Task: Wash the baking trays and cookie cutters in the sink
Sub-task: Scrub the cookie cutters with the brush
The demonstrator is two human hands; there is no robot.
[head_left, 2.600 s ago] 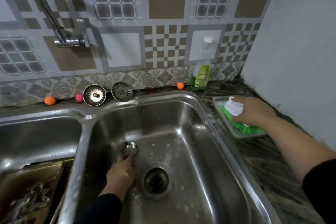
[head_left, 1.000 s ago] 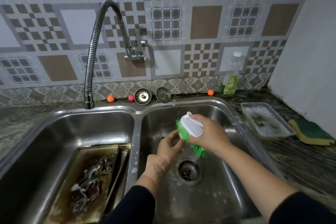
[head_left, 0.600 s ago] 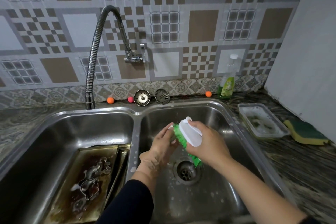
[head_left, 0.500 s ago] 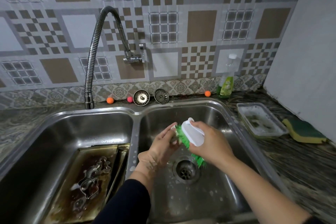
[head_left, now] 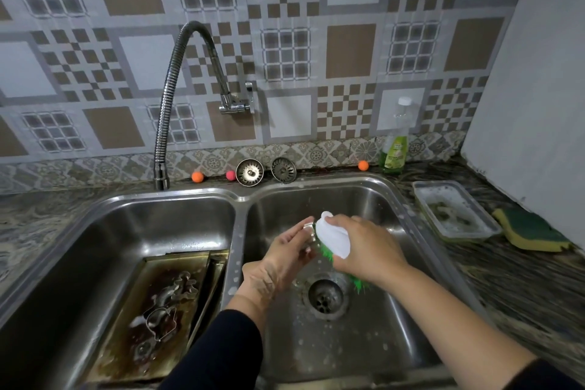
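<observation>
Over the right sink basin, the left hand pinches a small metal cookie cutter, grip clamped on it. The right hand has its grip clamped around a white-handled green brush, bristles against the cutter. In the left basin, a stained baking tray holds more cookie cutters. On the right tabletop, a sponge lies just beside a plastic dish.

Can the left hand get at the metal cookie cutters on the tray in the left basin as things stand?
Probably yes, but not yet: the left hand holds a small metal cookie cutter against the green-bristled white scrub brush. The metal cookie cutters lie uncovered on the stained baking tray, nothing between.
</observation>
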